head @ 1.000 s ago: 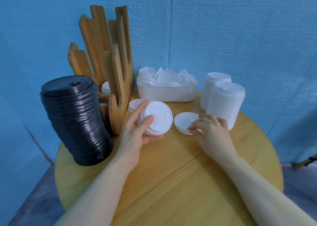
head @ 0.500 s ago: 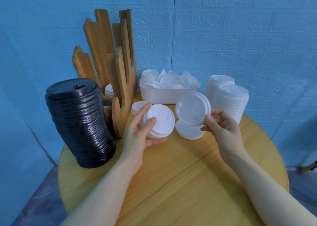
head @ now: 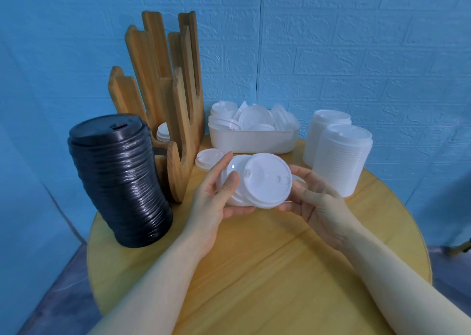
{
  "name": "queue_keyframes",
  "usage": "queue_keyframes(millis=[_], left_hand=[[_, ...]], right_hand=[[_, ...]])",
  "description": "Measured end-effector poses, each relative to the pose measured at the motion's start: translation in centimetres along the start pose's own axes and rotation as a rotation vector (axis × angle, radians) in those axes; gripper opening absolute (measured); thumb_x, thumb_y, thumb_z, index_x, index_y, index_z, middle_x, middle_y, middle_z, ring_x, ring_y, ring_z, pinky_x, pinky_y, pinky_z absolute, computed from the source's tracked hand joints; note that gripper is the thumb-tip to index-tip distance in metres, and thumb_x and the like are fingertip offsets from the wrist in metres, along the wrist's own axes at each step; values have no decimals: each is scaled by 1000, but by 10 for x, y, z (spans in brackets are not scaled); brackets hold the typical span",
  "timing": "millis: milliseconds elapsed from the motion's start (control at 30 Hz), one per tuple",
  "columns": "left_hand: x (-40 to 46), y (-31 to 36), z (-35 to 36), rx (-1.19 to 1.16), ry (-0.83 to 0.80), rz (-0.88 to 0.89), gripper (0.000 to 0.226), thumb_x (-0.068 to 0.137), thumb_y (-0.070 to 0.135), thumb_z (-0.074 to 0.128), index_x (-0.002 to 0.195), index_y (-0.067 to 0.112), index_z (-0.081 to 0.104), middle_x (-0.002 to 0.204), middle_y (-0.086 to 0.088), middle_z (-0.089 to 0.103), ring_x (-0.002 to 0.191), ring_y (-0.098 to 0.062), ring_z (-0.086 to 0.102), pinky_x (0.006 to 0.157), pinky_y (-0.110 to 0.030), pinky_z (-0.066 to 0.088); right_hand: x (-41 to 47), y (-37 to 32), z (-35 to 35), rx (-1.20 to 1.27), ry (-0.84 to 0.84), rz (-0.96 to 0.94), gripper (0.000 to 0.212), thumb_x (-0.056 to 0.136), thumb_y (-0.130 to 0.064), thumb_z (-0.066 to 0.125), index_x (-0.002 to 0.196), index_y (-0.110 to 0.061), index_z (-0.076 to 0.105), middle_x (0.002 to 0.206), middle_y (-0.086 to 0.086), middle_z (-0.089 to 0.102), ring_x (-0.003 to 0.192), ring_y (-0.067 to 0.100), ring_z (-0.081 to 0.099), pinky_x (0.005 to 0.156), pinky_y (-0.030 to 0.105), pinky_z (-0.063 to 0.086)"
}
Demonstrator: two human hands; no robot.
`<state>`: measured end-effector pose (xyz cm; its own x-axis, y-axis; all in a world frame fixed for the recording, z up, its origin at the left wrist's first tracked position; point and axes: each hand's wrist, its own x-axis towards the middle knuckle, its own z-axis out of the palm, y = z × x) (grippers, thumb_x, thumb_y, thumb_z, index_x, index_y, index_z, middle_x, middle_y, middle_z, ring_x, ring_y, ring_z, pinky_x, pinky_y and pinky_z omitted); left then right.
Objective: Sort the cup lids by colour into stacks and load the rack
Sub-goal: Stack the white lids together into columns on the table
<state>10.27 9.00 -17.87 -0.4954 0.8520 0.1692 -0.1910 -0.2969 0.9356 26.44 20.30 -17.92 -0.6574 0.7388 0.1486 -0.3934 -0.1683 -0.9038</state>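
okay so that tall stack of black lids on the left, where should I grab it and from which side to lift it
Grip the black stack low, around its ribbed sides near the base, from the front, where the table is bare; the wooden rack stands close behind. It leans, so steadying its top probably helps.

Wall [head: 356,41]: blue, embossed brick pattern, matte. A vertical seam [head: 260,54] runs down it right of centre, either a corner or a panel joint; the wide-angle view does not settle which. Left portion [head: 38,80] of the wall is smoother and a shade darker.

Table [head: 254,271]: round, light yellow wood, grain running diagonally, one board joint visible across the top. It stands close against the wall.

Floor [head: 51,296]: grey-blue, dull, seen at lower left and lower right beneath the table edge.

Lighting: even and diffuse, soft shadows only, faint sheen on the tabletop.

Far right edge: a small yellowish object [head: 458,248] near floor level, too cropped to identify.
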Motion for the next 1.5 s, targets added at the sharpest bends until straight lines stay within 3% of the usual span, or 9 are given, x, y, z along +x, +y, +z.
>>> queue_keyframes(millis=[200,333,500,633,800,967,1133,1367,1500], left_hand=[[-1,1,1,10,-11,-13,65,68,31,76,131,32,59,130,6,62,99,-17,72,71,-45,62],[-2,2,0,29,-12,1,63,69,31,76,131,33,59,135,4,60,101,-18,72,72,-44,62],[-4,0,3,70,-58,2,56,73,25,80,126,34,63,135,1,60,104,-20,71,70,-43,62],[-2,-3,2,74,-61,7,57,68,32,83,123,37,66,136,4,60,107,-18,69,67,-38,61],[-4,0,1,61,-79,12,53,73,28,78,124,35,65,127,6,66,103,-21,71,64,-37,61],[-6,2,1,55,-142,-11,66,66,42,79,129,33,63,127,6,67,111,-21,68,68,-41,61],[-6,1,2,41,-189,-13,60,72,35,79,129,41,61,125,11,68,109,-16,68,66,-35,59],[-6,1,3,62,-170,11,50,80,30,68,129,42,61,115,14,71,86,-11,70,62,-31,57],[-7,1,3,52,-154,23,49,86,32,73,131,42,59,112,13,72,76,-9,69,58,-29,56]], right_hand=[[-4,7,3,-560,63,-269,29,100,-3,47,116,-22,61,83,10,67,68,15,63,58,29,53],[-8,8,7,-672,77,-317,22,96,-36,56,117,-33,63,106,-9,64,83,3,59,69,26,52],[-10,12,9,-912,35,-384,83,68,-60,70,140,-28,44,130,-17,47,116,0,50,82,10,44],[-10,13,9,-963,-91,-453,91,71,-56,73,147,-30,32,141,-16,41,133,5,39,98,12,37],[-12,9,12,-913,-63,-469,85,73,-44,78,145,-26,35,141,-23,43,135,3,39,104,11,31],[-13,7,11,-873,-99,-479,88,74,-30,80,147,-19,32,146,-18,41,139,10,37,112,30,35],[-12,8,11,-927,-184,-470,87,76,-25,80,148,-19,32,152,-13,36,142,6,33,115,25,30],[-13,14,15,-995,-77,-535,81,69,-49,80,134,-27,38,132,-9,48,126,11,48,101,18,39],[-13,15,19,-1001,-40,-582,79,66,-55,79,129,-35,36,128,-8,48,123,9,49,98,19,42]])
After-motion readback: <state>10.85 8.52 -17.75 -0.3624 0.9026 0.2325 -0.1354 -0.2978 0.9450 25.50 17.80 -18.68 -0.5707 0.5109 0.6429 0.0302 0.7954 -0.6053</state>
